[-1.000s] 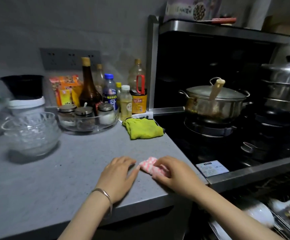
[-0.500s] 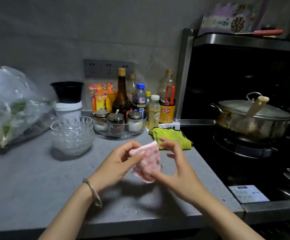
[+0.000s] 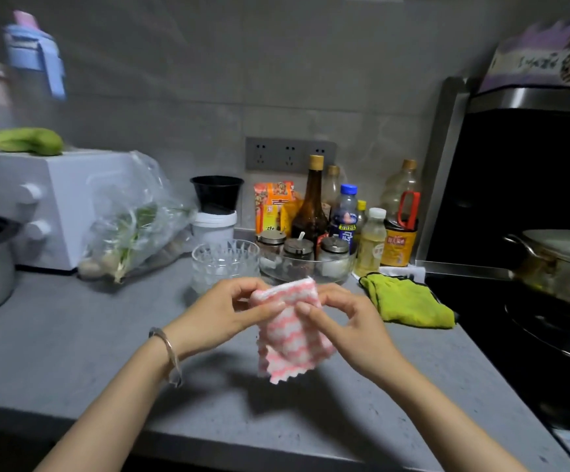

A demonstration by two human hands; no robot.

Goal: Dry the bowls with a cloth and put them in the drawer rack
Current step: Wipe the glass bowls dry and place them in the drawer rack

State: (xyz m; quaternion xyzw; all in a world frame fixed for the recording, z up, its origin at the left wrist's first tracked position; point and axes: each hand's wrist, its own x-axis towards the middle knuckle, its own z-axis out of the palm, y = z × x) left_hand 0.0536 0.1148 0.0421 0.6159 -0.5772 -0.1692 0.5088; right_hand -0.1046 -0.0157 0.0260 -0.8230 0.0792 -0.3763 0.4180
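Fingers of left hand [image 3: 222, 315] and right hand [image 3: 351, 323] pinch one pink cloth [image 3: 290, 338] mid-frame; one glass bowl stack [image 3: 224, 264] behind, one green rag [image 3: 409, 303] right.

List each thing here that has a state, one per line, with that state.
pink-and-white cloth, held above the counter, hanging from both hands.
left hand, pinching the cloth's top edge.
right hand, pinching the cloth's right side.
glass bowls, stacked upright on the counter, untouched.
green cloth, lying crumpled beside the stove.
pot, lid on.
brown bottle, upright, capped.
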